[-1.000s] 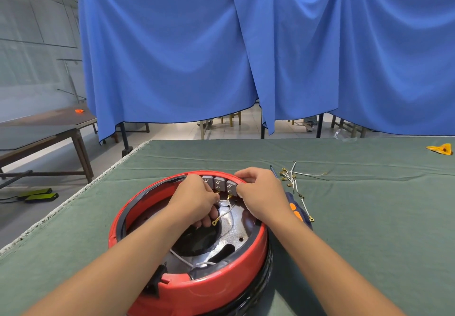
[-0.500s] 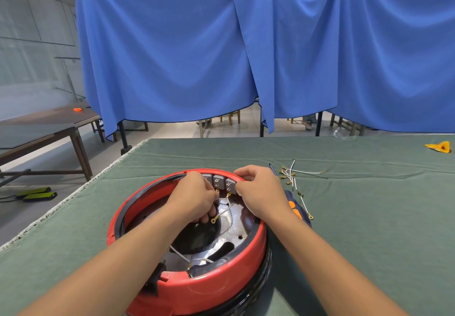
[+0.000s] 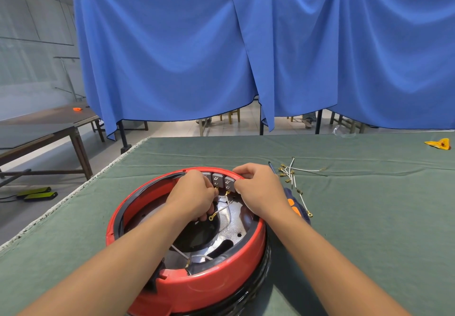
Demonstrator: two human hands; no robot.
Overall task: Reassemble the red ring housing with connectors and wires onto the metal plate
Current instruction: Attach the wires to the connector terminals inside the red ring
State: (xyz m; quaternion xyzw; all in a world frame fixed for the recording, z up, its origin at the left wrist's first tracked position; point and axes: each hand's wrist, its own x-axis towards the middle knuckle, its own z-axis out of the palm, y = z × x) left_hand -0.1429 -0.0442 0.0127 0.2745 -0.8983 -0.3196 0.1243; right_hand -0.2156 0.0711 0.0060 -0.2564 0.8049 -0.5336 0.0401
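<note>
Both hands barely shifted: left hand (image 3: 194,195) pinching a wire (image 3: 221,209), right hand (image 3: 258,187) gripping the housing rim (image 3: 209,288).

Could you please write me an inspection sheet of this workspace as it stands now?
Surface: green cloth covering the table, lightly creased.
Job's things: red ring housing sits around the metal plate; grey connectors line its far rim.
Clutter: screwdriver beside the housing; yellow piece at the far right.
Grips: left hand curled around a white wire; right hand pinching at the connectors.
Cables: spare wires with brass terminals loose on the cloth.
Surroundings: blue curtain; wooden side table.
</note>
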